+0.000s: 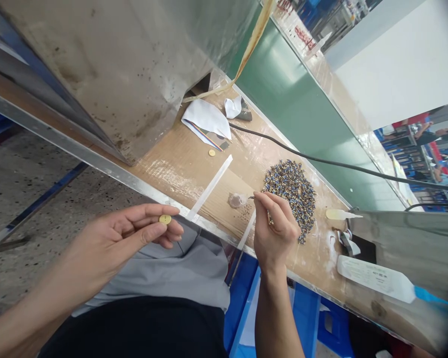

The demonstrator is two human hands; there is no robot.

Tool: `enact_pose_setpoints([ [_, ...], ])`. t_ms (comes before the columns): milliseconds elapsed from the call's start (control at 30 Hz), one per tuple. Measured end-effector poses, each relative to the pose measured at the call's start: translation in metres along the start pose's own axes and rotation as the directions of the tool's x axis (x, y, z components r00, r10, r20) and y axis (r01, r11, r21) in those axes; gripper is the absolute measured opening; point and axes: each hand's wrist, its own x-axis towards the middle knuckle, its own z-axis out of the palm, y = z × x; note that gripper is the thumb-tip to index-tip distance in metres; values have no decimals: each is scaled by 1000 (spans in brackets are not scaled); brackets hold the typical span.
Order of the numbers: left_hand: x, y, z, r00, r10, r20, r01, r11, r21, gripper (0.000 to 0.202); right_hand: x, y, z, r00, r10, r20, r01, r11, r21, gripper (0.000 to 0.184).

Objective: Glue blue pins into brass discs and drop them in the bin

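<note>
The left hand (134,232) is held out in front of the table's (160,166) near edge, thumb and fingers pinching a yellow disc (165,219) at their tips. The right hand (277,226) reaches in across the near edge; its thumb and fingers are pressed together around a thin pointed tool (251,197), most of which the hand conceals. The tip lies just beside a small clear round piece (238,200) on a cardboard sheet (221,195), which adjoins the near edge between two white strips (211,187). Tiny specks are noted beside the clear piece. Behind the right hand, toward the far edge, is a heap of small metallic and blue parts (291,186). A second yellow disc (211,153) lies on the table near a white sheet (209,117). Toward the right end lie a small bottle (338,214) and, closer to the near edge, a larger blue-tipped bottle (375,278).
</note>
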Motion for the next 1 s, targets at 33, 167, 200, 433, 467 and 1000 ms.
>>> enact_pose_setpoints([
  [33, 0, -1, 0, 1000, 5, -2, -5, 1000, 0, 53, 1, 0, 0, 1000, 7, 2, -7, 1000, -2, 23],
  [167, 1, -2, 2, 999, 39, -8, -39, 999, 19, 54, 2, 1, 2, 1000, -3, 18, 2, 1000, 12, 24],
  [200, 1, -2, 2, 999, 43, -8, -43, 999, 23, 54, 2, 1, 3, 1000, -3, 20, 3, 1000, 13, 24],
  [433, -4, 17, 13, 1000, -12, -5, 12, 998, 55, 54, 2, 3, 7, 1000, -3, 2, 3, 1000, 2, 23],
  [467, -5, 19, 15, 999, -35, 0, 35, 998, 57, 51, 2, 3, 7, 1000, -6, -2, 6, 1000, -8, 23],
  [1000, 2, 40, 87, 932, 283, 228, -282, 959, -36, 31, -36, -67, -13, 986, 165, 32, -162, 881, 445, 33],
])
